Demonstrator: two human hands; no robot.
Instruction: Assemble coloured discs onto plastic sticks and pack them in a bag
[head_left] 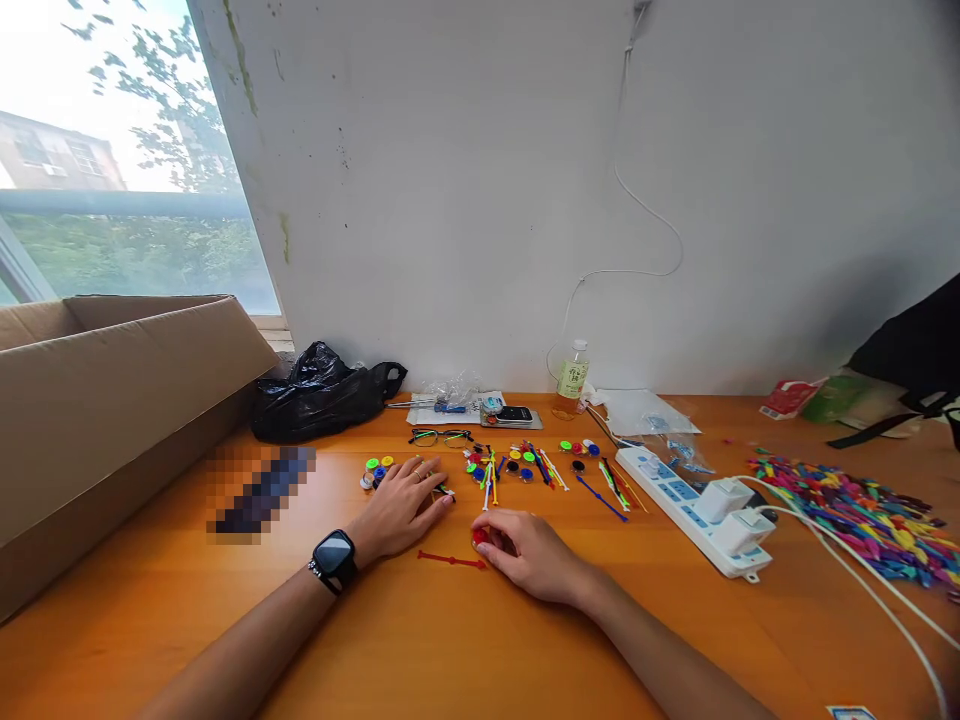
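Note:
My right hand (536,555) pinches a small red round piece (480,537) between thumb and fingers, low over the wooden table (420,640). Just left of it lies a thin red stick (450,560) with knobs along its length. My left hand (401,508) rests flat with its fingers stretched out, partly covering some thin sticks (442,490). Beyond its knuckles sit several round coloured pieces, among them a yellow one (387,462) and a green one (372,464). More sticks (490,480) and discs (513,467) lie in small groups past my hands.
A white power strip (675,495) with plugged-in chargers (742,530) stands right, beside a heap of colourful pieces (870,520). Glasses (441,437), a bottle (572,382) and a black plastic bag (322,395) line the back. A cardboard box (135,400) fills the left.

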